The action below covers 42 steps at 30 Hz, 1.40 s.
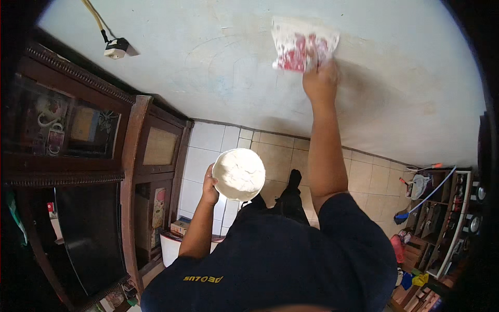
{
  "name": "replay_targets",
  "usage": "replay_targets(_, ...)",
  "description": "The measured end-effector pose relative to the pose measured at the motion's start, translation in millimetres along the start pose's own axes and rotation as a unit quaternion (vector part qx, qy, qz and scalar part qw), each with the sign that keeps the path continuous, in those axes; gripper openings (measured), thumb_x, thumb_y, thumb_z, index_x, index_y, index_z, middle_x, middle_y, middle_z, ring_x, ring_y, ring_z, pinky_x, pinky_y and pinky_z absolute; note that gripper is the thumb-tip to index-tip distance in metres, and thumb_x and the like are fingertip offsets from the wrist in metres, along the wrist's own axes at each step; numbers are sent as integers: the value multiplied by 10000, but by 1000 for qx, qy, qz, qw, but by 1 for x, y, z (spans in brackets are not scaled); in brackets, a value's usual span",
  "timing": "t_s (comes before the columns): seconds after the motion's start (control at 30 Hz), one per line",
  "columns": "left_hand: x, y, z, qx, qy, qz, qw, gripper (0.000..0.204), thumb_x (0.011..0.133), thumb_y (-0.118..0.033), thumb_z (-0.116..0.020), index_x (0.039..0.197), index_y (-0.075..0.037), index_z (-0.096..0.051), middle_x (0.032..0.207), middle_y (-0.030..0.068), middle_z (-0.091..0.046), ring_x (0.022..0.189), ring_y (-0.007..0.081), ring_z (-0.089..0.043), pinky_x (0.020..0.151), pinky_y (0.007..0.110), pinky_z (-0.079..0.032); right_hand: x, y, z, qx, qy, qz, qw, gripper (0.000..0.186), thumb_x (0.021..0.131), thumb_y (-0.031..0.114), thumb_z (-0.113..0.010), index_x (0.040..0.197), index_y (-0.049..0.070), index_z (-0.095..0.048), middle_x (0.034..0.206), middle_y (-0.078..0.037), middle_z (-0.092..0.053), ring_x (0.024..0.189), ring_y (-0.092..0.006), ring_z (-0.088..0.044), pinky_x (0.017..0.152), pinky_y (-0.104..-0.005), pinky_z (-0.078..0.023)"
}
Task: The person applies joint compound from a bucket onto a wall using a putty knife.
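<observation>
My left hand [210, 188] grips the side of a round white bowl [217, 190] at waist height, thumb over its rim. A thick, white, putty-like paste [240, 170] fills much of the bowl, its surface uneven. With the right arm stretched up and forward, my right hand [321, 78] is closed on a flat, wide putty spreader [292, 56], red and smeared with white. The spreader lies against or very close to the pale bluish wall [228, 67]; exact contact is hard to tell. Faint curved marks and beige patches show on the wall around it.
A dark wooden cabinet [136, 125] with glass and a black screen [88, 223] stands at the left. A socket box [116, 48] hangs on a yellow cable at upper left. Cluttered shelves [434, 223] and a blue-handled brush [401, 216] are at right. Tiles [275, 156] cover the floor.
</observation>
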State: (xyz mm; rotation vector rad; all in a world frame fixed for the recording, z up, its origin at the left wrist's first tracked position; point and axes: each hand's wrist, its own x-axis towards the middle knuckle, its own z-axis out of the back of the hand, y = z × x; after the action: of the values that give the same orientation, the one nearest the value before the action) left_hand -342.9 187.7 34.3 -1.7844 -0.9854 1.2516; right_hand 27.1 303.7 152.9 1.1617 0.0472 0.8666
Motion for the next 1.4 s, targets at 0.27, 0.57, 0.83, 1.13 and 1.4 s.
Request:
replay_targets(0.27,-3,4,3,4,-8,-8,1000,676,642,-295,-443,1236,26,-425,1155,155,-529,1094,253,-494,956,340,-372,-21,-49,-57,-126,54,-101,985,411,863,330,-511,1006,-54,-538,957,-268,-589,890,-447,-559,784,-507,-437)
replay_targets(0.57,-11,22,35,14,-30,20,999,722,604,-309,-500,1242,16,-413,1149,145,-525,1092,256,-494,956,344,-371,-148,-215,-136,-120,180,-206,954,358,892,269,-454,1019,-45,-566,1069,-271,-554,976,-439,-535,857,-482,-427)
replay_targets(0.83,-6,10,28,-13,-26,5,1000,700,604,-282,-482,1235,14,-417,1147,147,-524,1083,252,-495,962,344,-369,-22,-39,-36,19,-28,57,998,309,892,244,-488,986,-40,-566,994,-265,-569,924,-430,-539,807,-455,-433)
replay_targets(1.13,-2,1,3,-12,-2,-11,1000,682,639,-301,-458,1236,26,-412,1148,152,-525,1097,258,-497,971,348,-368,-14,-33,-62,-86,24,-83,992,442,870,376,-527,970,-54,-557,934,-274,-584,891,-447,-554,790,-493,-436)
replay_targets(1.4,-9,15,26,0,14,28,1000,747,587,-294,-524,1252,18,-391,1159,149,-520,1097,258,-498,970,348,-370,-119,-162,-144,-22,122,-157,980,335,888,225,-459,1016,-68,-558,1020,-310,-548,989,-442,-516,875,-464,-409)
